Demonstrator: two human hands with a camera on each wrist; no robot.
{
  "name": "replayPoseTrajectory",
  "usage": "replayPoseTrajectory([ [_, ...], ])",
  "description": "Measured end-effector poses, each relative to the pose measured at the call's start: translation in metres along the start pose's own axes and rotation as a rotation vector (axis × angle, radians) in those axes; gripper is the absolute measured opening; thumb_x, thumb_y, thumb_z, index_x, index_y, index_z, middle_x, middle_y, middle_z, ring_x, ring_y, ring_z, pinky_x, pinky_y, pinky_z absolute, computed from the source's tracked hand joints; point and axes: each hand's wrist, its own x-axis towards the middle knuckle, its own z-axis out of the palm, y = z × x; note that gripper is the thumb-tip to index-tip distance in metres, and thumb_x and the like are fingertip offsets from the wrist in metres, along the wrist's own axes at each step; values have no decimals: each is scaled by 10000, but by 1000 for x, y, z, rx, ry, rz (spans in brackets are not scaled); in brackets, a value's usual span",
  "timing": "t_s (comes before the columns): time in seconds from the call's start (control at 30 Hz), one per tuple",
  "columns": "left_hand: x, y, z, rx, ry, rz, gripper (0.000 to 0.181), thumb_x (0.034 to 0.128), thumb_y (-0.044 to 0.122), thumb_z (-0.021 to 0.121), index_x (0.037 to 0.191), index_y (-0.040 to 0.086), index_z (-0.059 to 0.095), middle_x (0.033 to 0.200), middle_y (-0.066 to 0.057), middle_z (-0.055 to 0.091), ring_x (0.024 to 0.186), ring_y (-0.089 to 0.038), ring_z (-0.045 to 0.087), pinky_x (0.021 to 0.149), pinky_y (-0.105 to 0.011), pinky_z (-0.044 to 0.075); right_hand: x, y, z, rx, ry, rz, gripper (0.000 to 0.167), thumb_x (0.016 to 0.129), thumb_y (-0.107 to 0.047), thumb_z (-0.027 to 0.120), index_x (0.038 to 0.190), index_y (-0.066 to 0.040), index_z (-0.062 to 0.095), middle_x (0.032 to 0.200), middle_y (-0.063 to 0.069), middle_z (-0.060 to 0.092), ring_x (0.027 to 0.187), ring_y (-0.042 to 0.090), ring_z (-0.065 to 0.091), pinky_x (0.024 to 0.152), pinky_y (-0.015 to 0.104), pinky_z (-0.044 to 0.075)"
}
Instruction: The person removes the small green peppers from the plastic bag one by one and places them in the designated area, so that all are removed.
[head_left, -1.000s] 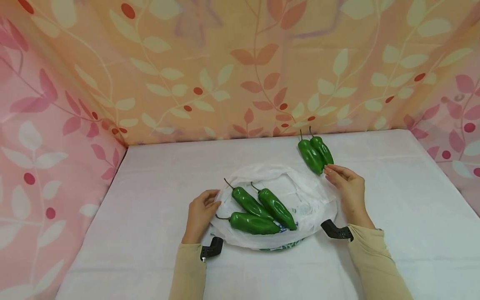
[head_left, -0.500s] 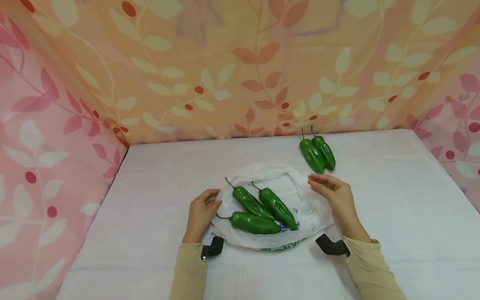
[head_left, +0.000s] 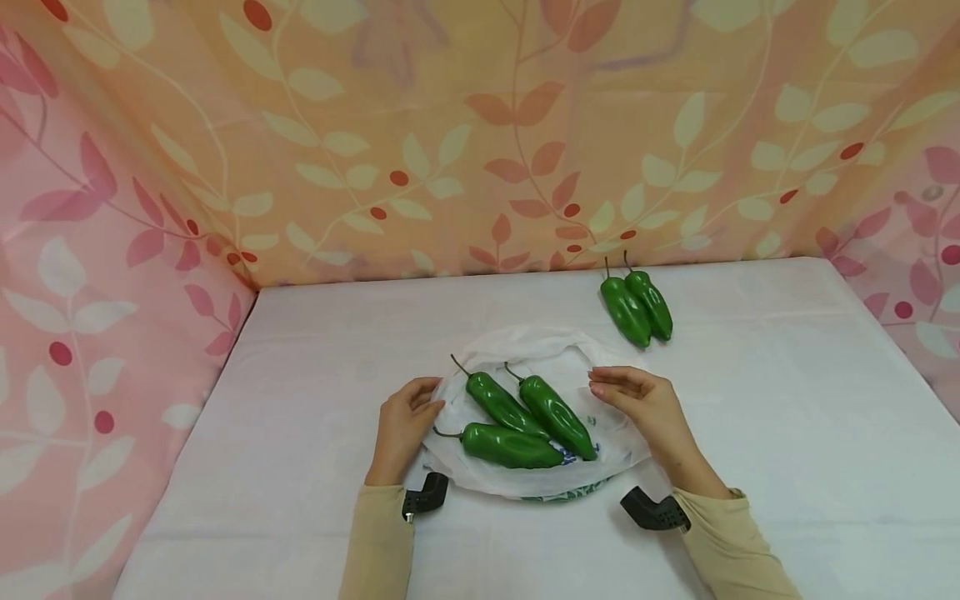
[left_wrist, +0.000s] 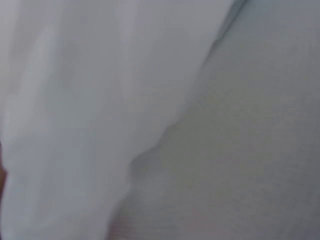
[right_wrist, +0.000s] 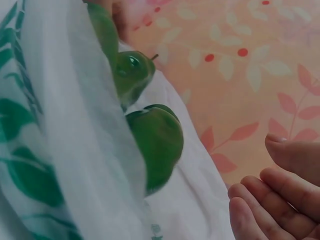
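Observation:
Three green peppers (head_left: pixel 510 447) lie in an opened white plastic bag (head_left: pixel 540 483) with green print. The left hand (head_left: pixel 401 429) pinches the bag's left rim between thumb and fingers. Over the bag's right side is the right hand (head_left: pixel 645 412), its fingers extended toward the peppers and holding nothing. In the right wrist view, the right hand (right_wrist: pixel 280 195) shows relaxed fingers apart from the peppers (right_wrist: pixel 157 145), which show past the bag (right_wrist: pixel 90 135). The left wrist view shows mostly white bag (left_wrist: pixel 90 110) close up.
Two more green peppers (head_left: pixel 626 312) lie side by side on the white-covered table (head_left: pixel 315 358), behind the bag on the right. Floral cloth (head_left: pixel 450 150) hangs behind the table and at both sides.
The right hand has moved left and nearer the body, from beside the two far peppers to over the bag's right side. The left hand has stayed at the rim.

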Motion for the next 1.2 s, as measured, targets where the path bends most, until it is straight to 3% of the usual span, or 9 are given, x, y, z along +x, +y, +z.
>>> replayPoseTrajectory([
  [0.2,1,0,1,1,-4,5,302,833,6,682,1133,31,657,1112,-149,661,1017,-247,644,852,-366,529,-4,5,7,-38,-73,26,388,851,-107,701,1169,93,601,1146,254,619,934,65,650,805,194,515],
  [0.47,1,0,1,4,-11,11,295,842,8,672,1136,23,654,1119,-158,658,1020,-252,642,856,-366,527,-6,13,10,-36,-163,19,365,843,-35,686,1158,122,590,1143,303,597,923,102,660,795,237,535],
  [0.9,0,1,-1,14,-5,6,296,841,9,675,1136,23,655,1115,-159,660,1013,-253,645,856,-376,526,-7,14,11,-195,-228,64,411,815,-121,738,1159,66,612,1102,189,656,974,223,646,781,216,516],
  [1.2,0,2,-1,17,-5,12,296,837,0,674,1132,14,656,1120,-166,657,1018,-261,642,857,-372,526,-6,14,12,-258,-218,94,392,799,-165,760,1112,37,641,1032,148,678,922,209,646,768,250,510],
])
